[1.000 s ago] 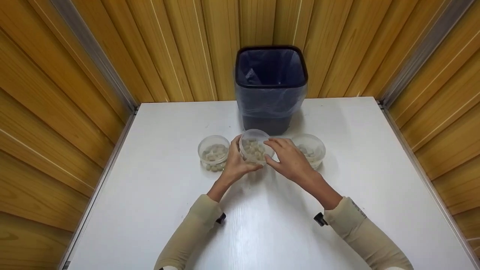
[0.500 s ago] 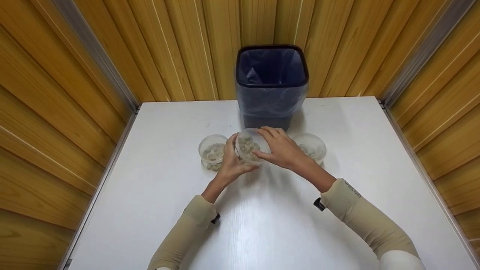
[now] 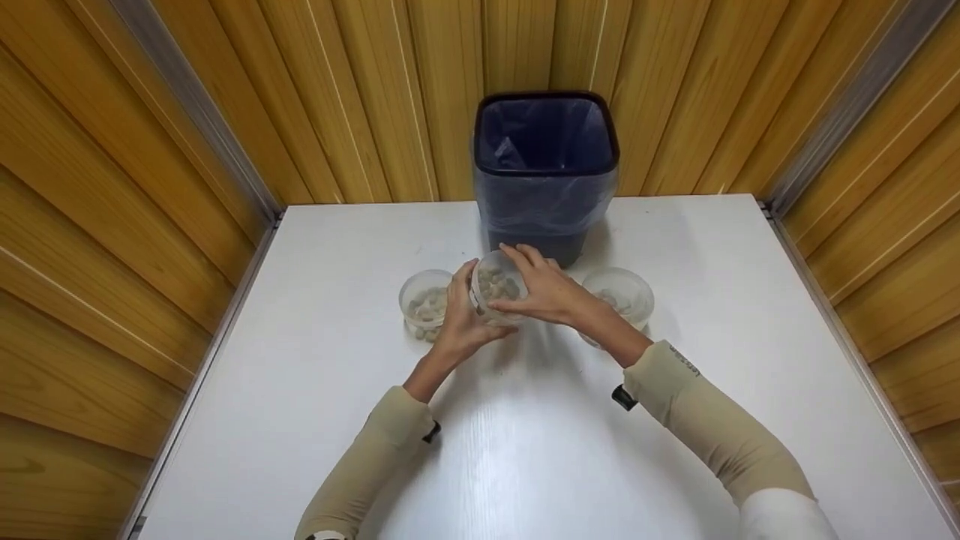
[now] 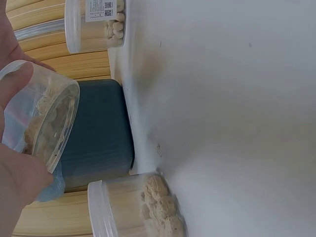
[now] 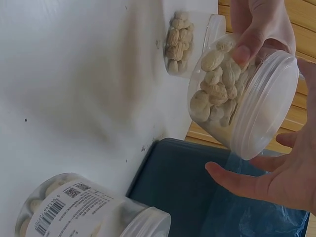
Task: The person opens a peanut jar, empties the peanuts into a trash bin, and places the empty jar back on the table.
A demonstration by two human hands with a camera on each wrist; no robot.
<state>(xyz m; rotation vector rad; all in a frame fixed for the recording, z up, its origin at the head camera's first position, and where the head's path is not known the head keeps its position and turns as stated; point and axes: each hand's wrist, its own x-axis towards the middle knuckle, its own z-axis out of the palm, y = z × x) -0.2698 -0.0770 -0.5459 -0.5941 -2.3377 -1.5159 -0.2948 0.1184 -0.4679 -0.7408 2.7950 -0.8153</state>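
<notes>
A clear plastic jar (image 5: 217, 91) of unshelled peanuts is held tilted above the table, its whitish lid (image 5: 269, 106) on top. My left hand (image 3: 465, 319) grips the jar's body, thumb on the near side and fingers round the far side. Over the lid spreads my right hand (image 3: 551, 289), thumb and fingers spanning its rim. One finger of the right hand (image 5: 281, 177) points out past the rim in the right wrist view. Two similar lidded jars stand on the table, a left jar (image 3: 426, 296) and a right jar (image 3: 634, 292), with peanuts inside.
Behind the held jar stands a dark bin (image 3: 544, 206) lined with a translucent bag. The white table (image 3: 337, 300) meets wood-patterned wall panels (image 3: 375, 97) on the left, back and right. Small crumbs (image 5: 144, 147) lie near the bin's base.
My right hand has moved left and farther over the lid, its fingers reaching to the far rim. The held jar has shifted slightly left and away, and tilts more.
</notes>
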